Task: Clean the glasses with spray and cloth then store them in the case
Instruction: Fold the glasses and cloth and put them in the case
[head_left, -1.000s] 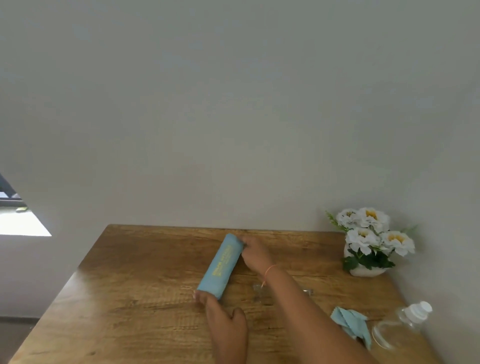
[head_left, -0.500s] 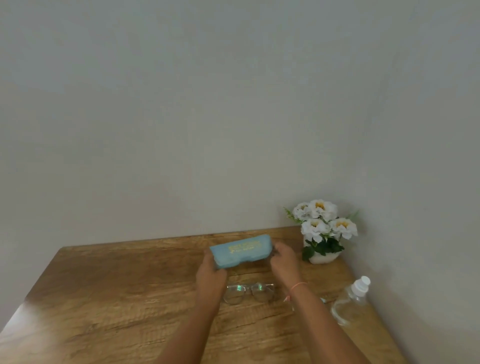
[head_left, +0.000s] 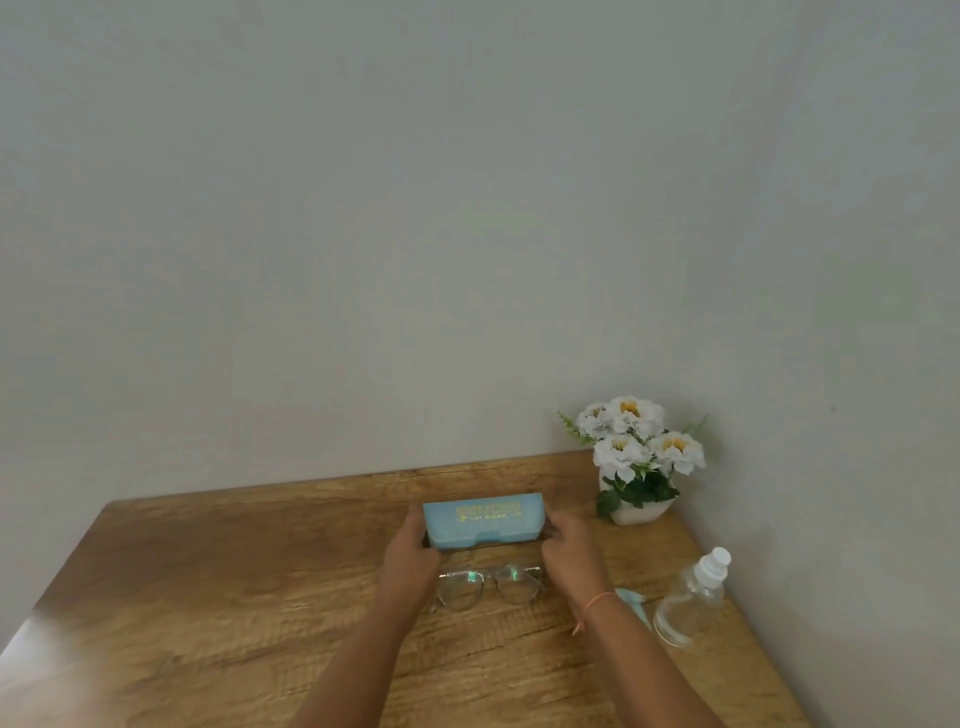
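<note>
Light blue case with gold lettering, held crosswise between both hands above the wooden table, a dark slit showing along its lower edge. Left hand wrapped around the case's left end, fingers closed on it. Right hand clasped on the case's right end, a thin orange band round the wrist.

Just below the two hands, between the wrists: glasses with a clear frame, lying flat on the table, lenses catching green glints, the left rim partly hidden behind the left wrist. Not touched by either hand, as far as can be told.

To the right of the right forearm, close by: a corner of light blue cloth, mostly hidden behind the arm. Further right, just beside the cloth: clear spray bottle with a white cap, tilted, its base nearer than its top.

Beyond the right hand and off to its right, against the wall: small white pot of white flowers with yellow centres and green leaves. Behind everything, a plain pale wall meeting another at the corner on the right.
</note>
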